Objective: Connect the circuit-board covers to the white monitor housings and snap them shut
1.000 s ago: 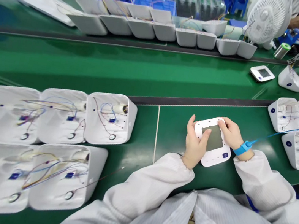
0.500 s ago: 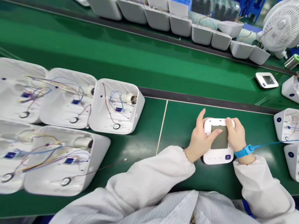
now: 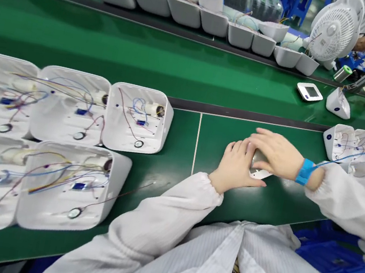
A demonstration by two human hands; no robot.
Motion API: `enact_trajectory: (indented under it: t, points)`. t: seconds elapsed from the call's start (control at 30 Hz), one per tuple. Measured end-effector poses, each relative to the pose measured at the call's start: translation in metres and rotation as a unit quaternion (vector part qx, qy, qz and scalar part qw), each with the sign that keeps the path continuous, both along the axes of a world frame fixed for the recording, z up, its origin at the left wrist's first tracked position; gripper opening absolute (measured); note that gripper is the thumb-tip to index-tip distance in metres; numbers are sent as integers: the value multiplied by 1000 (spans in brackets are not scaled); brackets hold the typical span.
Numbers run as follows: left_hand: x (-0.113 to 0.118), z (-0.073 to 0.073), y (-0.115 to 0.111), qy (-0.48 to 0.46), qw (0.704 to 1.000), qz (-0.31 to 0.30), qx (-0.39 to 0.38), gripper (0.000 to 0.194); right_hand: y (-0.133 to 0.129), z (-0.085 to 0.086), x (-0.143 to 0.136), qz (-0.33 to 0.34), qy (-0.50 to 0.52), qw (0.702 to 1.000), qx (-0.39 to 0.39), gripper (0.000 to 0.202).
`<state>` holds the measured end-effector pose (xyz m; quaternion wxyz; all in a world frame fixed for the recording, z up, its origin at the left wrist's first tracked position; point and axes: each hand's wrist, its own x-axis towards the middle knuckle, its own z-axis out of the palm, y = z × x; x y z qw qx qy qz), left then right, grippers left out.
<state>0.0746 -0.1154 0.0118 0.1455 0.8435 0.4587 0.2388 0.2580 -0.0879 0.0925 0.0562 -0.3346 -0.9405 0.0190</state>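
A white display panel with a grey screen (image 3: 259, 158) is mostly hidden under my two hands, over the green bench. My left hand (image 3: 236, 167) is closed around its left side, the thumb lying along the near edge. Across the panel from the right comes my right hand (image 3: 277, 153), palm down, its fingers stretched out and overlapping the left fingertips. The right thumb lies low over the screen. A blue wrist strap (image 3: 304, 171) with a cord circles my right wrist.
White housings with wires and small round parts (image 3: 138, 119) stand to the left; similar housings (image 3: 354, 144) are at right. Beyond the dark rail lie another display panel (image 3: 309, 92) and a white housing (image 3: 338, 103). Grey-white shells (image 3: 185, 12), a fan (image 3: 335, 29) and a co-worker's hand (image 3: 364, 44) are farther back.
My right hand has moved from the panel's right edge to lie across it, covering most of it. The left fingers now wrap over its left side. The view has shifted slightly.
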Motion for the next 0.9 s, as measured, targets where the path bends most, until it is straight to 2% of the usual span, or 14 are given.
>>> enact_trajectory:
  t: [0.03,0.1,0.2,0.33,0.47,0.63,0.8,0.9]
  points:
    - [0,-1,2,0,1000,-9,-1,118,6,-3,-4,70,-1,997,-10,69]
    - [-1,-2,4,-2,1000,-24,1,101,14,-12,-9,147,-14,989,-15,73]
    - [-1,-5,3,-18,999,-39,3,96,17,-22,-10,172,-44,984,-9,77]
    - [-1,-3,2,-43,998,-45,-3,108,14,-20,-9,144,-71,987,-25,77]
    - [-1,3,3,-34,998,-35,-29,95,20,-12,-12,123,-74,988,-58,79]
    - [-2,8,2,-38,999,-2,-12,114,44,-6,-20,72,-77,994,-33,78]
    - [-4,8,3,-42,999,-25,-9,120,55,-8,-20,26,-59,997,-42,76]
    - [-5,6,4,-41,999,-27,-9,124,63,-13,-21,-25,-23,997,-73,76]
